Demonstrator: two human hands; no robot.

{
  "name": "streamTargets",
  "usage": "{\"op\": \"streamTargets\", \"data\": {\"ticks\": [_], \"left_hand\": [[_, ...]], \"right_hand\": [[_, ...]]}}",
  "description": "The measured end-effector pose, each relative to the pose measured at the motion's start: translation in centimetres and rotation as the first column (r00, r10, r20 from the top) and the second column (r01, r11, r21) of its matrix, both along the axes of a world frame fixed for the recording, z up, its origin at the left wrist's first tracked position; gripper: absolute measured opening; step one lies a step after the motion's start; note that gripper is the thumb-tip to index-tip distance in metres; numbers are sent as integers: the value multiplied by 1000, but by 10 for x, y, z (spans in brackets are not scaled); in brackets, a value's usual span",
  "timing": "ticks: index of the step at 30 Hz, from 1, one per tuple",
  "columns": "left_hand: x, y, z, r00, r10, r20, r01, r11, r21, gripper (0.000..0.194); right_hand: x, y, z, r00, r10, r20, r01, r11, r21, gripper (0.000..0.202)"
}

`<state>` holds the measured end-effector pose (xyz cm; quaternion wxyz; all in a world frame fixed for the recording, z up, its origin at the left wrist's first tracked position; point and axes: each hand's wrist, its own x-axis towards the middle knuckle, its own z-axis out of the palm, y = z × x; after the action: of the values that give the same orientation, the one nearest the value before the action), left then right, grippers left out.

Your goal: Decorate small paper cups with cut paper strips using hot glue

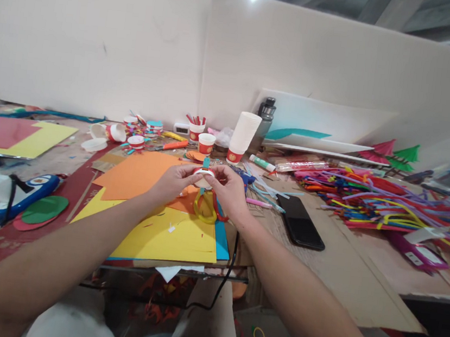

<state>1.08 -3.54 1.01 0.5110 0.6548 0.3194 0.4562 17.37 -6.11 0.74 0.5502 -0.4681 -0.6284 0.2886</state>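
Note:
Between my two hands is a short, cut-down paper cup [204,180], its white round side facing me and red at its rim. A teal strip [206,163] stands up from its top, and a bit of teal shows below. My left hand [174,182] pinches the cup's left side with thumb and fingers. On the right side, my right hand [230,190] grips it the same way. Scissors with yellow and red handles [205,210] lie just beneath, partly hidden by my right hand. Orange paper [138,174] and yellow paper [175,239] are spread under my hands.
Behind my hands stand a tall stack of paper cups [244,134], a cup of red sticks [196,129] and a bottle [264,120]. To the right lie a black phone [299,221] and many pipe cleaners [369,200]. A blue glue gun [27,196] rests left, near green paper circles [45,209].

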Motion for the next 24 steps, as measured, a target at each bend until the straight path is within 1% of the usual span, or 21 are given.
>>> {"op": "streamTargets", "data": {"ticks": [3, 7, 13, 16, 19, 24], "left_hand": [[1, 0, 0, 1000, 9, 0, -9, 1000, -7, 45], [1, 3, -6, 999, 1, 49, 0, 999, -34, 47], [-1, 4, -7, 999, 40, 21, -40, 999, -6, 43], [-1, 4, -9, 999, 44, 31, -45, 999, 30, 41], [-2, 8, -14, 999, 39, 20, -41, 994, 106, 39], [-4, 13, -19, 994, 107, -9, -103, 969, 224, 32]], "right_hand": [[1, 1, -2, 1000, 2, -12, -2, 1000, -3, 24], [1, 0, -1, 1000, -9, -16, 9, 1000, -23, 23], [0, -1, 1, 1000, -15, -15, 15, 1000, -16, 23], [0, -1, 0, 1000, -16, -1, 16, 1000, -1, 22], [1, -1, 0, 999, -21, 30, 20, 1000, 13, 21], [0, -2, -1, 997, -25, 77, 19, 996, 83, 15]]}}
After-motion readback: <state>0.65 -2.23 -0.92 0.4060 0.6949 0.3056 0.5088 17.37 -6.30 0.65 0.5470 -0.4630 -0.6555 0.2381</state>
